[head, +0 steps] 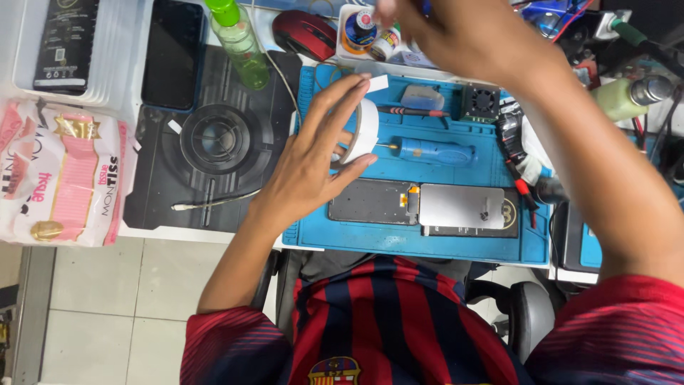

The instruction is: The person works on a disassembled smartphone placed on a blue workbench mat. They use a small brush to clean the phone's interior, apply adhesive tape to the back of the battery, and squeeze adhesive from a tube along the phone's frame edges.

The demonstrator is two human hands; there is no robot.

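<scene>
Your left hand (313, 160) pinches a roll of white tape (362, 132) upright between thumb and fingertips, over the blue mat (427, 246) — a loose tab pokes out by your index fingertip. Your right hand (456, 32) is far back among two small jars (374, 36); its grip I cannot tell. One pink-and-white tissue pack (60, 175) lies far left, one green bottle (239, 39) behind.
</scene>
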